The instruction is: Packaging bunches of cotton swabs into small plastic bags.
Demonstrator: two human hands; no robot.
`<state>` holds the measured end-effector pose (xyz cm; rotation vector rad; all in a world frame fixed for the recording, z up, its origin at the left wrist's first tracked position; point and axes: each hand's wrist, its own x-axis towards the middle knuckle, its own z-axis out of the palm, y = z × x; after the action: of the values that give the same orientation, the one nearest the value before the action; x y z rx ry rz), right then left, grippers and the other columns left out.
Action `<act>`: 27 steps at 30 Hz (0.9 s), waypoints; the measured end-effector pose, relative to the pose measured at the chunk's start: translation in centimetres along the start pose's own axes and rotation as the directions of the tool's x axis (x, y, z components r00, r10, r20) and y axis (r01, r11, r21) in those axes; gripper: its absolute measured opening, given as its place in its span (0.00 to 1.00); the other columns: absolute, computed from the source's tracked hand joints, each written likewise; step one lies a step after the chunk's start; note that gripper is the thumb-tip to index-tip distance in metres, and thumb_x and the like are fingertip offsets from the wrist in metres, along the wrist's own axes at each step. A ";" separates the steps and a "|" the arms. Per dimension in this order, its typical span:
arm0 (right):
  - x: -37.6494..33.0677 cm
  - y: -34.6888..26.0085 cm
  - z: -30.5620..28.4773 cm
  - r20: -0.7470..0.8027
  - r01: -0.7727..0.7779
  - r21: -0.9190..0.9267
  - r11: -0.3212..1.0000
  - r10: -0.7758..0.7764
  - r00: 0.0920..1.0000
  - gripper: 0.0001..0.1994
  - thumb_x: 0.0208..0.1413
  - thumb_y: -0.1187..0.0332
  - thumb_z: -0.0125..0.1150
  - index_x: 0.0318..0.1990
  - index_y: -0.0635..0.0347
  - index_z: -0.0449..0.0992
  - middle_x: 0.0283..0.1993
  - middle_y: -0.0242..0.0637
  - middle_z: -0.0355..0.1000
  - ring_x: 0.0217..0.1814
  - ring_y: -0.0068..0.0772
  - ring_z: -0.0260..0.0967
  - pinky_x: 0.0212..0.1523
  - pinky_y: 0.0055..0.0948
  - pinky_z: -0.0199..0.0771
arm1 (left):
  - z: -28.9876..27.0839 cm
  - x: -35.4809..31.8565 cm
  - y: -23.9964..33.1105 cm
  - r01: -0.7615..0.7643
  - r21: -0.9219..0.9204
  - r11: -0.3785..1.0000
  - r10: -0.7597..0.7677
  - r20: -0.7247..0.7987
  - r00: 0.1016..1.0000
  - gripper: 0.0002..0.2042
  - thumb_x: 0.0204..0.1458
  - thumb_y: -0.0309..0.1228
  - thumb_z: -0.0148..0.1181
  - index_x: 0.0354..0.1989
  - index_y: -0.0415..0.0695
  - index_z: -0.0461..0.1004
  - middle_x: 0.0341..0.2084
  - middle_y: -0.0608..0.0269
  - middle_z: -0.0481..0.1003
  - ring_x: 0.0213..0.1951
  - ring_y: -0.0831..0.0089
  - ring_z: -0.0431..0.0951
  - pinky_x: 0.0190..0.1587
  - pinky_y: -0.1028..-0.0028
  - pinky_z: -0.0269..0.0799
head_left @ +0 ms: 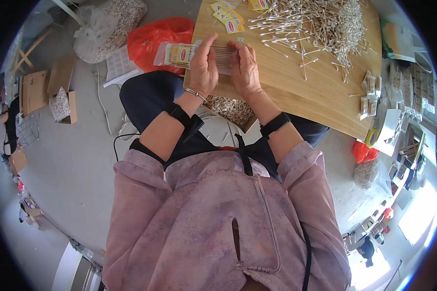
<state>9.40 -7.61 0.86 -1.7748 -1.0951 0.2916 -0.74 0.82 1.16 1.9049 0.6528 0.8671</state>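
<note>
At the table's near left edge, my left hand [204, 70] and my right hand [245, 68] face each other around a row of cotton swabs [222, 56]. The swabs lie crosswise between my palms, and my fingers are held together at their ends. Just left of my left hand is a clear plastic packet of cotton swabs [169, 54] with a yellow and red label card [181, 54]. Several similar cards [234, 25] lie fanned out on the wooden table [277, 72], beyond my hands. A large heap of loose cotton swabs [320, 24] spreads over the far right.
A red plastic bag [155, 41] lies left of the table, near a big clear bag of swabs [109, 31]. Below the table edge sits a box of swabs [230, 110]. Small packs [369, 97] and a yellow tape roll [371, 137] are at the right edge.
</note>
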 end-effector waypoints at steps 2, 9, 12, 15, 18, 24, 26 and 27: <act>0.0 0.1 0.1 0.006 0.010 -0.025 1.000 -0.010 1.000 0.14 0.53 0.77 0.47 0.49 0.63 0.67 0.47 0.45 0.69 0.55 0.51 0.60 0.59 0.44 0.57 | 0.0 0.1 0.3 -0.012 0.006 1.000 0.012 -0.015 1.000 0.16 0.58 0.21 0.42 0.55 0.39 0.65 0.48 0.49 0.70 0.51 0.57 0.70 0.54 0.69 0.64; -0.1 0.3 0.1 0.043 0.068 -0.130 0.989 -0.063 0.997 0.15 0.52 0.77 0.49 0.48 0.62 0.68 0.47 0.45 0.69 0.54 0.51 0.59 0.58 0.43 0.57 | 0.2 0.1 0.3 -0.040 0.031 0.999 0.041 -0.036 0.999 0.16 0.55 0.17 0.43 0.52 0.40 0.67 0.45 0.48 0.72 0.48 0.53 0.72 0.51 0.67 0.66; 0.0 0.1 -0.3 0.039 0.094 -0.114 0.989 -0.090 0.995 0.17 0.51 0.76 0.51 0.51 0.63 0.66 0.52 0.47 0.65 0.59 0.52 0.56 0.61 0.44 0.55 | 0.1 0.1 0.3 -0.031 0.011 0.999 0.031 -0.044 0.999 0.16 0.55 0.18 0.44 0.51 0.40 0.67 0.45 0.48 0.72 0.48 0.54 0.72 0.51 0.67 0.67; -0.7 -0.2 -1.1 0.094 0.139 -0.279 0.950 -0.117 0.989 0.24 0.52 0.70 0.54 0.57 0.67 0.60 0.62 0.52 0.56 0.66 0.52 0.49 0.65 0.44 0.50 | 0.2 0.2 0.4 -0.047 0.013 0.999 0.048 -0.067 0.997 0.15 0.56 0.19 0.43 0.51 0.40 0.68 0.45 0.49 0.72 0.48 0.55 0.72 0.50 0.67 0.67; -1.7 -0.6 -1.2 0.241 0.204 -0.460 0.864 -0.100 0.965 0.34 0.53 0.59 0.55 0.62 0.70 0.53 0.68 0.54 0.46 0.72 0.50 0.40 0.69 0.43 0.42 | 0.2 0.2 0.2 -0.024 0.026 0.999 0.026 -0.062 0.998 0.14 0.58 0.21 0.42 0.50 0.40 0.68 0.45 0.51 0.73 0.48 0.56 0.73 0.50 0.68 0.67; -2.0 -0.2 -0.6 0.371 0.312 -0.639 0.703 -0.074 0.926 0.41 0.54 0.43 0.47 0.64 0.70 0.49 0.70 0.52 0.43 0.74 0.48 0.36 0.71 0.42 0.33 | 0.5 0.2 0.3 0.011 -0.018 1.000 -0.012 -0.049 0.999 0.13 0.58 0.23 0.41 0.50 0.39 0.68 0.45 0.50 0.73 0.48 0.57 0.73 0.51 0.69 0.67; -2.0 -0.3 -0.6 0.378 0.315 -0.657 0.685 -0.062 0.924 0.41 0.54 0.43 0.46 0.64 0.69 0.49 0.70 0.51 0.43 0.74 0.47 0.36 0.71 0.42 0.33 | 0.2 0.3 -0.1 0.010 -0.012 1.000 -0.010 -0.049 0.999 0.13 0.58 0.23 0.42 0.50 0.40 0.68 0.45 0.50 0.73 0.48 0.57 0.73 0.51 0.69 0.67; -1.9 -0.4 -0.5 0.376 0.312 -0.644 0.699 -0.065 0.924 0.41 0.54 0.43 0.46 0.64 0.69 0.50 0.70 0.51 0.43 0.74 0.47 0.36 0.71 0.42 0.33 | 0.1 0.2 -0.3 0.010 -0.007 1.000 -0.010 -0.050 0.999 0.13 0.58 0.23 0.42 0.50 0.40 0.68 0.46 0.50 0.73 0.49 0.57 0.72 0.51 0.69 0.67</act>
<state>8.42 -9.39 0.93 -2.2954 -1.7964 0.0271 -0.55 1.04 0.97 1.8777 0.6880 0.9117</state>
